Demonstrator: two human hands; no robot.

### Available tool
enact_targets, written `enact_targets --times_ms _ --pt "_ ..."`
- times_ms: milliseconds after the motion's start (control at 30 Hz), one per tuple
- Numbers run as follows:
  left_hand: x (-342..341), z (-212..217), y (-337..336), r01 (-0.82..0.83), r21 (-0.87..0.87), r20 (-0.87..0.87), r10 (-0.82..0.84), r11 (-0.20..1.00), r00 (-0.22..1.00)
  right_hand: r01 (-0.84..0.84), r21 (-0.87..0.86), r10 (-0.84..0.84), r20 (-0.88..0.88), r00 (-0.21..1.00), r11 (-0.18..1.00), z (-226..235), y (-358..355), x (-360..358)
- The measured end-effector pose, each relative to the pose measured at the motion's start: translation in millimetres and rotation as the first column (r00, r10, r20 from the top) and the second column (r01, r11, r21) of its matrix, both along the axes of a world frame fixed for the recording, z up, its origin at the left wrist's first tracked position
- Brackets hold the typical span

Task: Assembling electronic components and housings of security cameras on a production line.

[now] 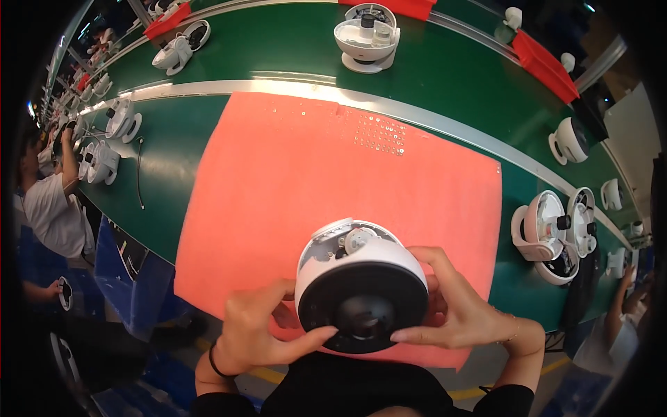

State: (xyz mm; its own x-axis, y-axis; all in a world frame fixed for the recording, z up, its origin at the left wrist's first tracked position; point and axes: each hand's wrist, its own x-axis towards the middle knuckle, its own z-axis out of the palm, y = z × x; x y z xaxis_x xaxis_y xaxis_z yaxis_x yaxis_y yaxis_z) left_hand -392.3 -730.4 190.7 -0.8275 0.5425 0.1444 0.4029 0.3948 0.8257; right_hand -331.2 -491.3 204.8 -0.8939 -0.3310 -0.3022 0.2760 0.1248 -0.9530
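1. Between your two hands, over the near part of the pink mat (326,181), is the camera (361,295), its black face turned toward you; whether it touches the mat, you cannot tell from this view.
2. Your left hand (260,326) grips its left side, thumb on the face's lower edge, the other fingers partly hidden behind.
3. Your right hand (462,313) grips the right side, thumb on the lower edge, index finger along the white shell.
4. At the top of the camera the shell is open, and you can see parts inside.
5. Toward the mat's far edge you have small screws (381,135), most of them in rows.
6. On the green counter (163,181), left of the mat, lies a thin cable (140,174).
7. To your right, beside the mat, open units (545,226) stand close together.
8. Beyond the metal rail (431,118) stands another open unit (366,48).
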Motion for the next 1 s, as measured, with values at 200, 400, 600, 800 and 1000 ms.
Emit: enact_targets --times_ms 200,400,600,800,1000 --pt "-20 12 3 0.071 -0.248 -0.082 -0.094 0.966 0.992 -0.027 -0.013 0.029 0.156 0.987 1.0 17 11 -26" --pt "-25 15 -4 0.155 -0.337 0.007 -0.162 0.929 0.987 -0.013 0.125 0.0 0.1 0.995 0.992 9 12 -40" --pt "-36 9 -1 0.165 -0.379 0.065 -0.152 0.911 0.986 0.02 0.537 0.158 -0.284 0.946 0.843 -3 12 -58" --pt "-39 12 -2 0.186 -0.456 0.058 -0.18 0.87 0.982 0.092 0.716 0.355 -0.448 0.82 0.692 -9 10 -59" --pt "-39 15 0 0.212 -0.465 0.057 -0.211 0.86 0.976 0.271 0.701 0.442 -0.654 0.614 0.66 11 -7 -48"
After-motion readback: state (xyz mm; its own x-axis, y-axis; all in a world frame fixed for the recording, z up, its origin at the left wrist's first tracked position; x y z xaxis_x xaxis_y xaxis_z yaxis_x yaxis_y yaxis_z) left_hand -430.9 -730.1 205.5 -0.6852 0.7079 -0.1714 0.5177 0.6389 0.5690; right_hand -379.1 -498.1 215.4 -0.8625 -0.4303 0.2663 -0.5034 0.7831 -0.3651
